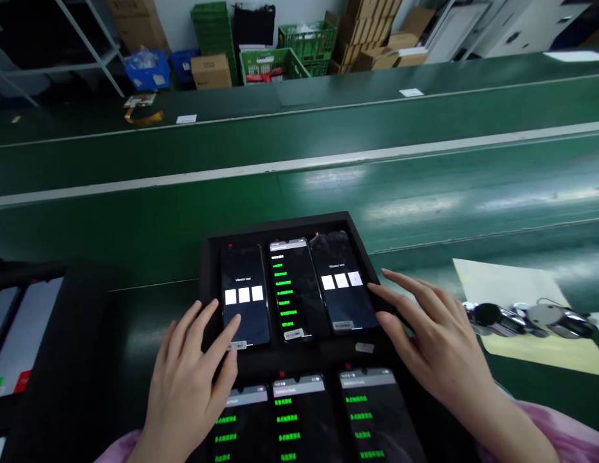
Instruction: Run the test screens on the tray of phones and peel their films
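Note:
A black tray (pixel 210 254) on the green bench holds several lit phones in two rows. My left hand (pixel 190 379) lies flat at the tray's left side, fingers apart, one fingertip touching the back-left phone (pixel 244 299), whose screen shows three white squares. My right hand (pixel 437 341) hovers with fingers spread at the tray's right edge, its fingertips beside the back-right phone (pixel 342 283), which shows the same three squares. The back-middle phone (pixel 292 289) and the front-row phones (pixel 376 411) show green text lists. Neither hand holds anything.
A green conveyor belt (pixel 299 193) runs across behind the tray. To the right, a yellowish sheet (pixel 516 289) carries small round dark and silver parts (pixel 521 318). Another black tray with phones (pixel 19 334) sits at the left edge. Crates and cardboard boxes (pixel 280 51) stand on the far floor.

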Available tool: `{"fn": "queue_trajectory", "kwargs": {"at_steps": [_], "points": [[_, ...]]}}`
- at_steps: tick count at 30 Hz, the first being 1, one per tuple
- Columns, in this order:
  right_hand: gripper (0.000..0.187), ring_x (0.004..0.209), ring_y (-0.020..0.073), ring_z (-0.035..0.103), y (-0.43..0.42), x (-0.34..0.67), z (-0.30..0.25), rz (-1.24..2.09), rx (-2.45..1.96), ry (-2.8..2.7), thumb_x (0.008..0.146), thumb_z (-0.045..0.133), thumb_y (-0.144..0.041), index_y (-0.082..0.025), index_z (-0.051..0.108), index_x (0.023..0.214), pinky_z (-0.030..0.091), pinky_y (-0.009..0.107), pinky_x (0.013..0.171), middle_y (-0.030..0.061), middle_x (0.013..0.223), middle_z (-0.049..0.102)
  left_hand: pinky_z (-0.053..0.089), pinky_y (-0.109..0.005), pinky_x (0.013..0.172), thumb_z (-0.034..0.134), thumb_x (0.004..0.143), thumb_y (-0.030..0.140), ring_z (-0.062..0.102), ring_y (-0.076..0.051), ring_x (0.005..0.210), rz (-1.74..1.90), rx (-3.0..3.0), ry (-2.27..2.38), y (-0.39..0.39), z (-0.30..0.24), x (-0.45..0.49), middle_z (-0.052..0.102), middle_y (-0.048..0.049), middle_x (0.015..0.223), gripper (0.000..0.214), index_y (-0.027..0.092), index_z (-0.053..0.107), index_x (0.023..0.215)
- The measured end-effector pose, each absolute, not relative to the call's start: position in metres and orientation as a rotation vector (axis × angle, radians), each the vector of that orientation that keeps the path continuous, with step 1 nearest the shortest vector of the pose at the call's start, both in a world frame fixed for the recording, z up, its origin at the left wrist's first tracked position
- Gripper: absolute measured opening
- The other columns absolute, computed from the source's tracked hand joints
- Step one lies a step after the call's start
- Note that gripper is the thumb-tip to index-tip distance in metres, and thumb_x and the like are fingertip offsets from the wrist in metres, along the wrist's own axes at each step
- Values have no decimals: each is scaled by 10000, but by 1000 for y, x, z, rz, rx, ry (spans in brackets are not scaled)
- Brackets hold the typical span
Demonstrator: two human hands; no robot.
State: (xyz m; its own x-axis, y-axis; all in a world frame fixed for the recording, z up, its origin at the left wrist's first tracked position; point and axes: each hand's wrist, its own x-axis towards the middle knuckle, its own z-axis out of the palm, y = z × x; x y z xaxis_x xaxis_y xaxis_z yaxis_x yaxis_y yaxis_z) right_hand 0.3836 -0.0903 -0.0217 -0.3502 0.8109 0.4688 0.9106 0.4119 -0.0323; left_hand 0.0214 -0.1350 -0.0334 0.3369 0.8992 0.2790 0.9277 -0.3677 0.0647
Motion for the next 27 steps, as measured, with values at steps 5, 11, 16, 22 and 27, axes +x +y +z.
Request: {"fn": "queue_trajectory", "kwargs": {"at_steps": [5, 11, 16, 22, 27], "points": [[291, 1179, 309, 641, -87, 377, -24, -273, -1431, -2308, 1094, 486, -333, -212, 608, 1329, 489, 450, 921, 134, 1383, 666, 567, -677, 1013, 489, 1055, 257, 470, -412, 1478, -399, -2475, -1710, -134, -35, 22, 545, -130, 1553, 428, 314, 605, 1463], [339, 1218, 342, 624, -79, 364, -29, -295, -1353, -2344, 1098, 474, -376, -180, 636, 1322, 485, 473, 905, 165, 1390, 651, 464, -740, 1110, 503, 1048, 220, 485, -388, 1466, -378, -2456, -1738, -134, -30, 25, 567, -127, 1534, 412, 313, 637, 1426], [324, 1179, 324, 633, -77, 361, -35, -315, -1371, -2303, 1099, 465, -362, -183, 663, 1282, 488, 437, 860, 149, 1376, 665, 263, -860, 1163, 505, 1056, 246, 536, -391, 1411, -429, -2463, -1661, -109, -17, 39, 623, -148, 1471, 295, 247, 722, 1258], [308, 1180, 337, 626, -82, 367, -34, -310, -1428, -2282, 1093, 484, -323, -168, 655, 1297, 494, 453, 874, 154, 1394, 658, 194, -866, 1169, 523, 1058, 308, 479, -427, 1460, -446, -2532, -1591, -89, -17, 44, 530, -155, 1576, 351, 277, 641, 1387], [335, 1186, 348, 621, -84, 368, -34, -312, -1485, -2270, 1101, 466, -344, -171, 644, 1325, 499, 459, 862, 155, 1394, 656, 125, -634, 1308, 511, 1054, 276, 519, -326, 1422, -609, -2474, -1681, -110, -24, 30, 567, -161, 1516, 412, 198, 525, 1458]]}}
